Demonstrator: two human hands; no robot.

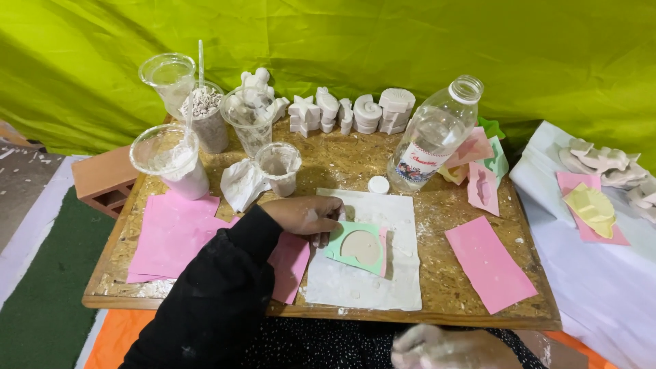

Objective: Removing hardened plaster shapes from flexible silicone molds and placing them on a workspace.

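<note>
My left hand [306, 216], in a black sleeve, rests on the left edge of a green shell-shaped mould [357, 247] filled with pale wet plaster. The mould lies on a white sheet [383, 287] in the middle of a low chipboard table [451, 301]. My right hand [451, 348], dusted with white powder and blurred, hangs below the table's front edge and holds nothing that I can see. A small plastic cup [279, 167] with plaster residue stands just behind my left hand.
Pink sheets [174, 232] lie at the left, another [488, 263] at the right. Plastic cups with powder [171, 160], a clear bottle [432, 140] with its white cap [378, 184], a row of white plaster casts [348, 113], more moulds [482, 181] and a side cloth with casts [601, 160] surround it.
</note>
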